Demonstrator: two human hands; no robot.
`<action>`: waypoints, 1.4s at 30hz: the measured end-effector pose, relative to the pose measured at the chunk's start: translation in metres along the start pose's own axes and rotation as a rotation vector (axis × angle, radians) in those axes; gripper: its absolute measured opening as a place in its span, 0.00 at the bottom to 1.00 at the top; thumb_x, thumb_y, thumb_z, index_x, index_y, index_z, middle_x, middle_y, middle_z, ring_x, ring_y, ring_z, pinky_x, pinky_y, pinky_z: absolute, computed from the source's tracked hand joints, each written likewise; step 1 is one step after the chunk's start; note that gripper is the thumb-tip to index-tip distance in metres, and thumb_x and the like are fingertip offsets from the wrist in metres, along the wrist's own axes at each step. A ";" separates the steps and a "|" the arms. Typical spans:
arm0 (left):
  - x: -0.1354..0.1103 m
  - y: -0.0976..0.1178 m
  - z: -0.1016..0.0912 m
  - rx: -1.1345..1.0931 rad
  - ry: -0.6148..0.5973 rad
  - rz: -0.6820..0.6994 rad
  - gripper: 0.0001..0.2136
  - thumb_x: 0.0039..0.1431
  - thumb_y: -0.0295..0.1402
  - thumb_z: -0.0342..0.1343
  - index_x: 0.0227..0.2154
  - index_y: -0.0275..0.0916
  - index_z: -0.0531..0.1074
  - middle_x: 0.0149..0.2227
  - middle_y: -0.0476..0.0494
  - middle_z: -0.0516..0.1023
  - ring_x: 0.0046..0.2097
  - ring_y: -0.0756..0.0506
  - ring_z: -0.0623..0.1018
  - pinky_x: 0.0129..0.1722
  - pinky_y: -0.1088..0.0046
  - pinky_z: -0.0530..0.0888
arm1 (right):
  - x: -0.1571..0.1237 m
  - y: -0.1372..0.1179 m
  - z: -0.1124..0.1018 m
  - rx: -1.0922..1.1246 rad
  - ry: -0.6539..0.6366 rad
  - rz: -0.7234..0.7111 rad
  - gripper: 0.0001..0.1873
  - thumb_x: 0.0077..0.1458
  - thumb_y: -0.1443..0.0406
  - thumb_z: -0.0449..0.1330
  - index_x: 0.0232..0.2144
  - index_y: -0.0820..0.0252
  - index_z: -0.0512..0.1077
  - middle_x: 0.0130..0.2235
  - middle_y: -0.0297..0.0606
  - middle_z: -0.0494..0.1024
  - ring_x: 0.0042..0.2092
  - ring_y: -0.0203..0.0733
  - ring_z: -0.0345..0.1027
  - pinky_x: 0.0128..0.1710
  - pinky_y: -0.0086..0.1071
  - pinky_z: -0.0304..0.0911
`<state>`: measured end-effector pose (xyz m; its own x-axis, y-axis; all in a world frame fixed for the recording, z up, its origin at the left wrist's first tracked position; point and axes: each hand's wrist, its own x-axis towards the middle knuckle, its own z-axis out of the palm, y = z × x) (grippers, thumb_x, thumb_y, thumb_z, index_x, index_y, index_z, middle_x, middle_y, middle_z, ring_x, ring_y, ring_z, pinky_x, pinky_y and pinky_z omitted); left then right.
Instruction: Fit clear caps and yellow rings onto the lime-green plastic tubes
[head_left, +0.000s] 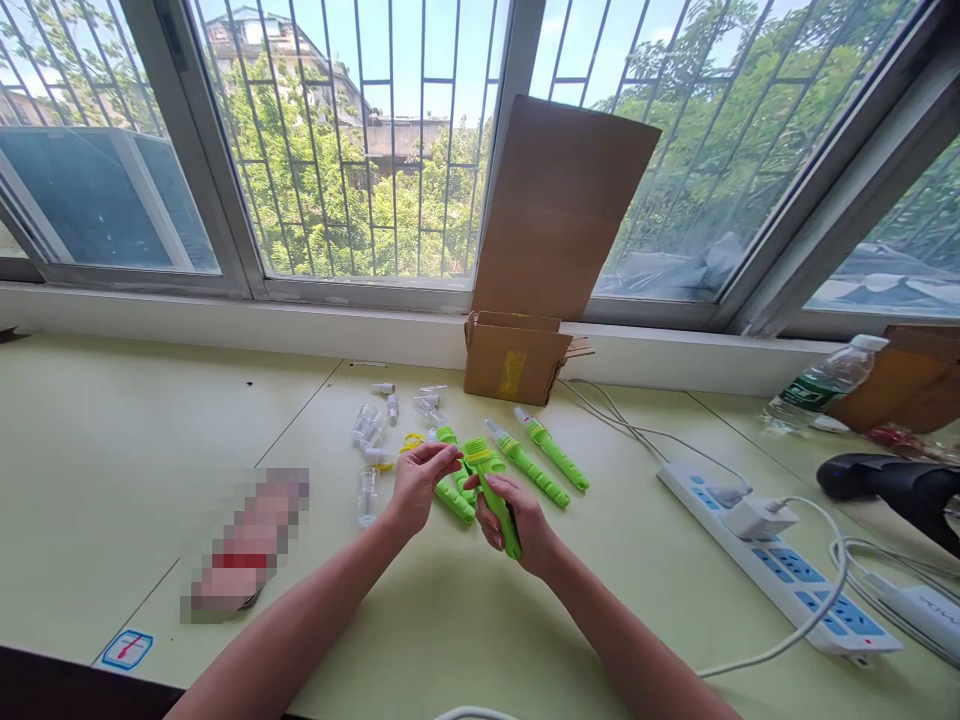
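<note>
Head view: what are the hands doing?

"Right hand [523,525]: fingers wrapped around a green tube [504,520], just below the centre of the frame. Left hand [416,488]: thumb and forefinger close together beside the tube's ridged top [480,454]; whether they pinch anything, I cannot tell."

"How is that best done?"

"I'd keep the right grip firm so the top stays steady, and let the left fingertips work lightly, clear of the loose tubes [454,502] behind."

"Any writing?"

"None I can read. At right, a bottle [853,364] has a green label [814,393], too small to make out. Lower left, a blue-edged sticker [127,650] carries a red mark. Far right, an adapter [916,606] has blurred lettering."
</note>
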<state>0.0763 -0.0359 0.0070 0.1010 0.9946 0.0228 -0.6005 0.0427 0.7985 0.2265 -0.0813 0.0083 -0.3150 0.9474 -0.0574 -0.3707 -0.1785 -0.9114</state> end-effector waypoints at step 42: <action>0.000 -0.002 -0.019 2.073 0.179 0.477 0.23 0.64 0.49 0.40 0.49 0.38 0.68 0.57 0.30 0.63 0.54 0.33 0.66 0.43 0.54 0.70 | 0.002 0.002 -0.005 -0.068 0.019 -0.067 0.14 0.58 0.56 0.55 0.35 0.62 0.70 0.15 0.27 0.63 0.14 0.31 0.52 0.13 0.26 0.49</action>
<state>0.0623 -0.0346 -0.0066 0.1117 0.8962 0.4293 0.9818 -0.1662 0.0914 0.2295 -0.0778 0.0048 -0.2743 0.9616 -0.0023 -0.3300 -0.0964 -0.9390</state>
